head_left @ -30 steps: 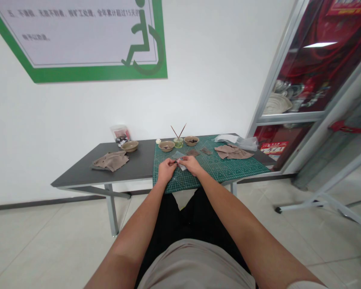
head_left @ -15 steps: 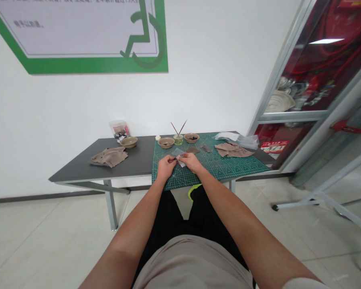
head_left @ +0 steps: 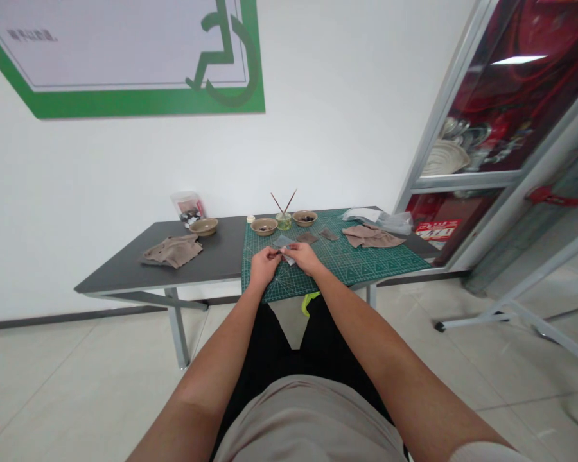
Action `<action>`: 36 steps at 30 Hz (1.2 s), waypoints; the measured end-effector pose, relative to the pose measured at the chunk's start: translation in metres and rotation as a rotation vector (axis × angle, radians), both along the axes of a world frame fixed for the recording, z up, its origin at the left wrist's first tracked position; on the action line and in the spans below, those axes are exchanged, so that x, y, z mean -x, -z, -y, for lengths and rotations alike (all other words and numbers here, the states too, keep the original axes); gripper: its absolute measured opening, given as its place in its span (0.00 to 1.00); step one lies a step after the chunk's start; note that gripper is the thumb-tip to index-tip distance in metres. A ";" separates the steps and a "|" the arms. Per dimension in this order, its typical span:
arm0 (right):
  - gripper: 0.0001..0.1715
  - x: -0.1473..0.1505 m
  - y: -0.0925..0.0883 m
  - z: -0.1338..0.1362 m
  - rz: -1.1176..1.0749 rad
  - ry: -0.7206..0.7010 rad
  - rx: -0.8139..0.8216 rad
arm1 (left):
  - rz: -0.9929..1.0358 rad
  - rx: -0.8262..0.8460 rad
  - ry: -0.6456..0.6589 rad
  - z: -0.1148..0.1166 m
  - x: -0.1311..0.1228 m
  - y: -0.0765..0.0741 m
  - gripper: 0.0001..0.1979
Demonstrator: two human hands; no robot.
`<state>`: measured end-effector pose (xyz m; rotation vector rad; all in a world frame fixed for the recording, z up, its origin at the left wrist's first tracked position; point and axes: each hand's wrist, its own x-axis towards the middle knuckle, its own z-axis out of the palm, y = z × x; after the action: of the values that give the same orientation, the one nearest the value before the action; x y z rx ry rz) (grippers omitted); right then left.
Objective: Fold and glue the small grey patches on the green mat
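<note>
Over the front part of the green cutting mat (head_left: pixel 318 273), my two hands meet fingertip to fingertip. My left hand (head_left: pixel 264 266) is pinched closed on something small and dark that I cannot make out. A small white piece (head_left: pixel 289 260), paper or cloth, shows under the closed fingers of my right hand (head_left: pixel 303 255). Just beyond the fingers lies a pale, see-through square (head_left: pixel 283 240). To its right are a brown flat piece (head_left: pixel 307 237) and a greyish flat piece (head_left: pixel 329 235).
Behind stand a bowl (head_left: pixel 264 226), a glass jar (head_left: pixel 284 222) with two thin sticks, and another bowl (head_left: pixel 305 219) holding dark bits. A brown cloth (head_left: pixel 373 235) and plastic bag (head_left: pixel 390 221) lie right. Left are another cloth (head_left: pixel 172 251), bowl (head_left: pixel 203 226) and clear tub (head_left: pixel 189 208).
The whole view has shifted slightly. My hands keep their pinch at the same spot on the mat, and the white piece has moved only a little between the fingers.
</note>
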<state>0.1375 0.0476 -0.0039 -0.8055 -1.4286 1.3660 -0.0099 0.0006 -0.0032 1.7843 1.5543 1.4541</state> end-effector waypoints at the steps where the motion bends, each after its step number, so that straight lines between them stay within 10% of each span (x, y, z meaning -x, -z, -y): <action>1: 0.25 0.000 0.000 0.000 0.001 0.003 -0.001 | 0.003 -0.002 0.001 0.000 0.000 0.000 0.06; 36: 0.24 0.000 -0.003 0.003 0.032 0.027 0.000 | 0.021 0.033 -0.006 0.005 -0.003 -0.007 0.04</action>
<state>0.1375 0.0445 -0.0006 -0.8466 -1.4378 1.3381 -0.0066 -0.0042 0.0034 1.7415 1.5658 1.4367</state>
